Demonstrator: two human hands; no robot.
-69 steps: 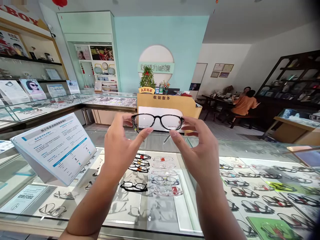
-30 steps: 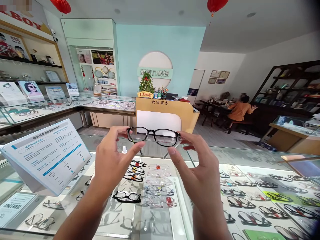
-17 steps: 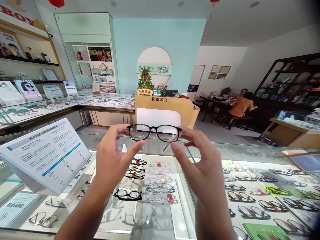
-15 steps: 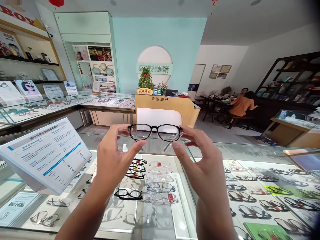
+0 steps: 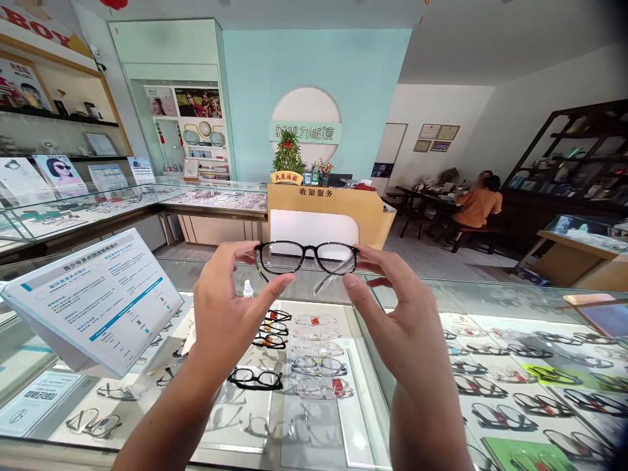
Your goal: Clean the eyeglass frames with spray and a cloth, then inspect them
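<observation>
I hold a pair of black-framed glasses [image 5: 307,256] up at chest height over a glass display counter [image 5: 314,418]. My left hand [image 5: 230,311] pinches the frame's left end between thumb and fingers. My right hand [image 5: 397,314] pinches the right end the same way. The lenses face away from me and the clear temples hang down behind the frame. A small white dropper bottle [image 5: 248,288] stands on the counter just behind my left hand.
A tilted information sign [image 5: 93,297] stands on the counter at left. Several pairs of glasses [image 5: 255,378] lie under the glass. A wooden cashier desk [image 5: 330,212] is straight ahead. A person in an orange top [image 5: 478,206] sits at a far table on the right.
The glasses stay pinched in both hands at about the same height. The view has shifted slightly, and the frame sits a little to the right of where it was a second ago.
</observation>
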